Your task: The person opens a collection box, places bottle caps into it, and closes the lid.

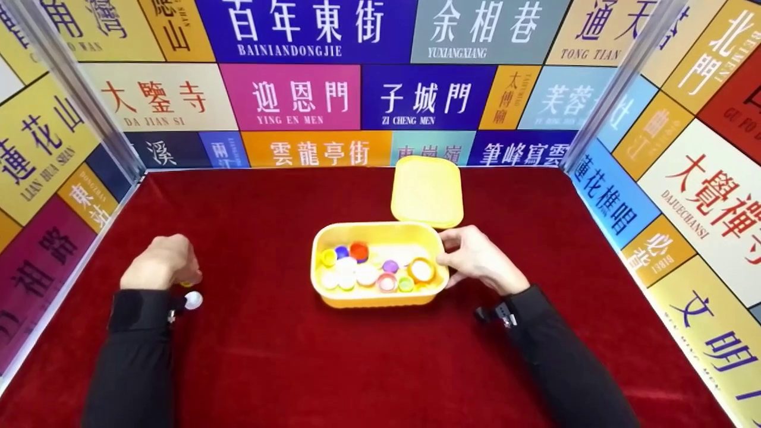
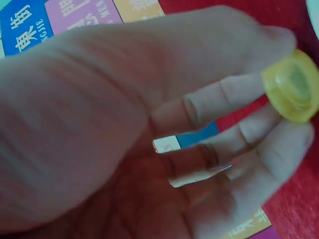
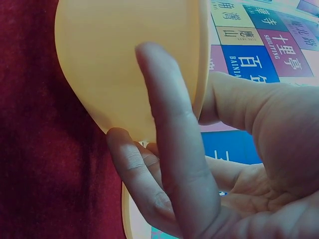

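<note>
A: Current step?
B: Left hand [image 2: 149,139] pinches a yellow cap [image 2: 293,85]; a white cap [image 1: 193,300] lies just beside that grip. Right hand [image 1: 478,261] clasps the yellow box [image 1: 333,297] wall.
A: Next requirement?
B: Probably transfer to the box. Only the wrist view shows the pinch.

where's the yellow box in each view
Head: yellow box at centre on the red cloth, lid open behind it, right hand gripping its right end.
Left wrist: not in it.
Right wrist: yellow box fills the upper left, fingers against its wall.
Shared landmark: the red cloth.
</note>
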The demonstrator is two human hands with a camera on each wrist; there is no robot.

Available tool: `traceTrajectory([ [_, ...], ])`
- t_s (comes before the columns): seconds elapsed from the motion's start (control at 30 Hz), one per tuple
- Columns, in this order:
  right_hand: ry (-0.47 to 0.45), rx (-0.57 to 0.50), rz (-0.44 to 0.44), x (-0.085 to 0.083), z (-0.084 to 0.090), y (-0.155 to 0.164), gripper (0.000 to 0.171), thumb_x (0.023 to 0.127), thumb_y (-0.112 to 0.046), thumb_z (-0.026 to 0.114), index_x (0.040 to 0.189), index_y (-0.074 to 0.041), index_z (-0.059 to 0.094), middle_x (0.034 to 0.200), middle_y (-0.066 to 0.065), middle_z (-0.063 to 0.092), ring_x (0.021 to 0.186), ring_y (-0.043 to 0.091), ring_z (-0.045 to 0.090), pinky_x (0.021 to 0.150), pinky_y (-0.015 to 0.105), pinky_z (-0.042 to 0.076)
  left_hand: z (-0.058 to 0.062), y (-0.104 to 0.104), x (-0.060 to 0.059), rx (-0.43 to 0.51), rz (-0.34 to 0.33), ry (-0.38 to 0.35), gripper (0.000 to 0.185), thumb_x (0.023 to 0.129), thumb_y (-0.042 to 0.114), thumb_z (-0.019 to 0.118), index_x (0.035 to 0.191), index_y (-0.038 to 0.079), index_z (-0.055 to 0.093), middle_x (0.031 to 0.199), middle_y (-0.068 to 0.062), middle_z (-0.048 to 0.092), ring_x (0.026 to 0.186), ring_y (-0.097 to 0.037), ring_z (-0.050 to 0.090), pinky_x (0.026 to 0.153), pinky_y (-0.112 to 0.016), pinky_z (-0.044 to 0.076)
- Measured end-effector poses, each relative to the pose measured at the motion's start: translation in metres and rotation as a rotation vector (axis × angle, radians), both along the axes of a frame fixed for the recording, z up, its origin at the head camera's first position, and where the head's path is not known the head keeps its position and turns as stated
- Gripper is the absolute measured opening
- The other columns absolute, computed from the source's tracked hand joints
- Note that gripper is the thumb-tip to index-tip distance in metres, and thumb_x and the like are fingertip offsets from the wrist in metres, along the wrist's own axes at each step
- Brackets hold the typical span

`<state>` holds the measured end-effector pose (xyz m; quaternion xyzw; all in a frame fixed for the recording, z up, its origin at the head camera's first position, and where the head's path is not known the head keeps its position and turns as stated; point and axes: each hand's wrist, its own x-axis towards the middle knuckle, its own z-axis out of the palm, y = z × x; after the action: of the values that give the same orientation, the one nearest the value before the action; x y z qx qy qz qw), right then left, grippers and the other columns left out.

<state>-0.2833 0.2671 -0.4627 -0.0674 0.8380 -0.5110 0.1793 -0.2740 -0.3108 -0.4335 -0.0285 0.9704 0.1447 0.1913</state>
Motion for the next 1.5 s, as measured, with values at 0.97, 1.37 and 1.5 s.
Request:
traceTrajectory([
  [0.97, 0.000, -0.006, -0.002, 0.000, -0.002, -0.001, 0.049, 0.103, 0.001, 0.073, 0.152, 0.004, 0.071, 0.139, 0.033, 0.076, 0.102, 0.039, 0.087, 0.070, 0.044, 0.073, -0.012, 0.160, 0.012, 0.375, -0.524, 0.822, 0.017, 0.098, 0.002, 0.089, 0.113, 0.001, 0.082, 0.109, -0.019, 0.074, 0.095, -0.034, 0.077, 0.088, -0.046, 0.071],
  [1.37, -0.003, -0.007, -0.003, 0.001, 0.000, 0.000, 0.048, 0.103, 0.000, 0.074, 0.151, 0.005, 0.071, 0.138, 0.034, 0.076, 0.099, 0.036, 0.087, 0.070, 0.043, 0.073, -0.033, 0.209, 0.025, 0.365, -0.761, 0.759, 0.019, 0.098, 0.006, 0.093, 0.114, 0.005, 0.083, 0.116, -0.015, 0.079, 0.103, -0.031, 0.080, 0.094, -0.044, 0.071],
  [1.5, 0.004, -0.012, -0.002, 0.000, -0.001, -0.001, 0.048, 0.103, 0.000, 0.075, 0.151, 0.005, 0.072, 0.138, 0.033, 0.076, 0.099, 0.037, 0.087, 0.070, 0.043, 0.073, -0.036, 0.210, 0.026, 0.350, -0.778, 0.752, 0.018, 0.100, 0.007, 0.091, 0.115, 0.005, 0.081, 0.118, -0.014, 0.080, 0.105, -0.031, 0.079, 0.095, -0.043, 0.070],
])
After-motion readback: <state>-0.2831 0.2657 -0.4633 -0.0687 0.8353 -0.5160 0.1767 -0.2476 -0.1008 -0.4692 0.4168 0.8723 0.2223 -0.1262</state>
